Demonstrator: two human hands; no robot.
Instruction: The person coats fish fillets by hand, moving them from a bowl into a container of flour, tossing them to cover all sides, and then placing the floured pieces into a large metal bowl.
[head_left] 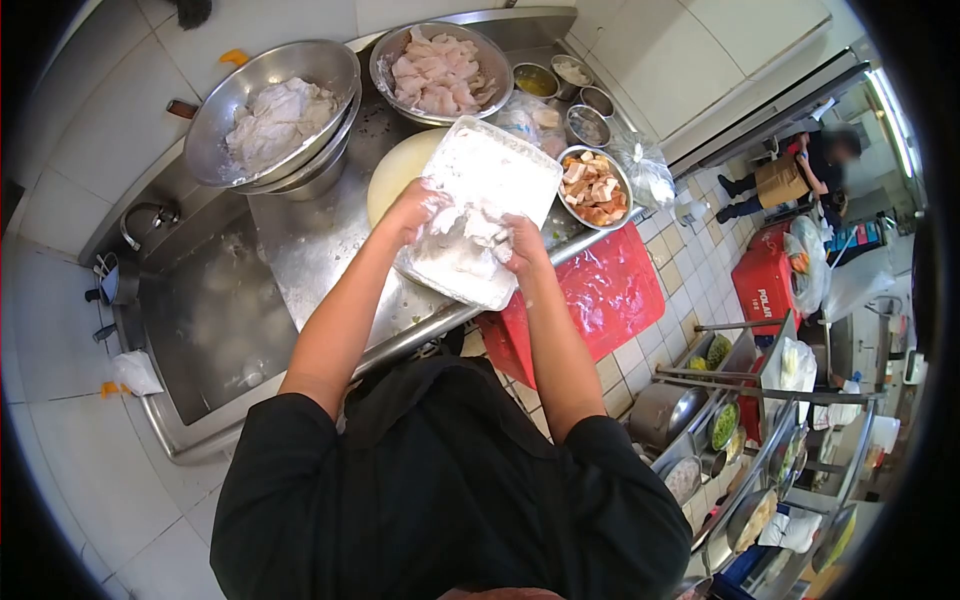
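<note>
A white rectangular tub (490, 170) of white flour-like powder sits tilted before me, over the edge of a round pale board (395, 170). Inside it, my left hand (415, 212) and my right hand (524, 244) are closed on powder-coated pieces (478, 226), their fingertips dusted white. Behind the tub stands a metal bowl (380, 72) of raw pale meat slices (440, 72). To the left, stacked metal bowls (205, 135) carry a heap of white-coated pieces (280, 115). A bowl of cubed brown-and-white food (592, 190) stands just right of the tub.
A metal sink (215, 310) with a faucet (150, 220) lies left. Several small metal containers (537, 80) stand at the back right. Below the counter edge is a red lid-like surface (610, 300). Racks with pans (670, 410) fill the right; a person (825, 165) holds a cardboard box farther off.
</note>
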